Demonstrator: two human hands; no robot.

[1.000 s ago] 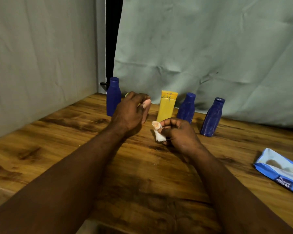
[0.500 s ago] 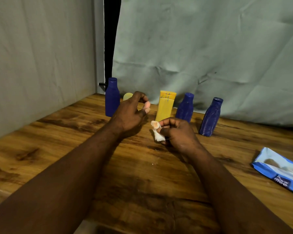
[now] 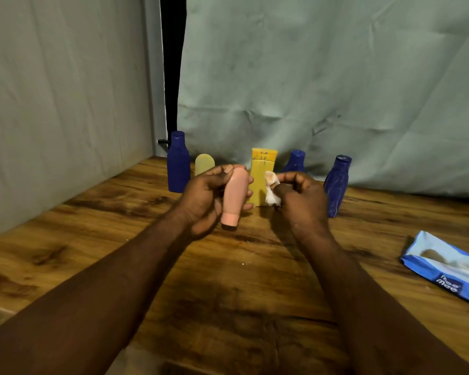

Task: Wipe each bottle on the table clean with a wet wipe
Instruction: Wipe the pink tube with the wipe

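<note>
- Your left hand (image 3: 203, 201) grips the pink bottle (image 3: 234, 194), cap down, fingers curled round it.
- Step: this bottle's wipe-down, seemingly just starting.
- Your right hand (image 3: 302, 205) pinches the bunched wipe (image 3: 271, 195), just right of the bottle; next, press it on and rub.

The table (image 3: 65, 239) is dark-grained wood with a slight sheen. The pink bottle (image 3: 234, 197) looks like smooth, matt plastic. The rightmost blue bottle (image 3: 336, 185) is shinier and scuffed. The wipe (image 3: 271, 194) is soft and crumpled, the wipes pack (image 3: 444, 269) glossy film, the backdrop (image 3: 309, 77) creased cloth.
</note>
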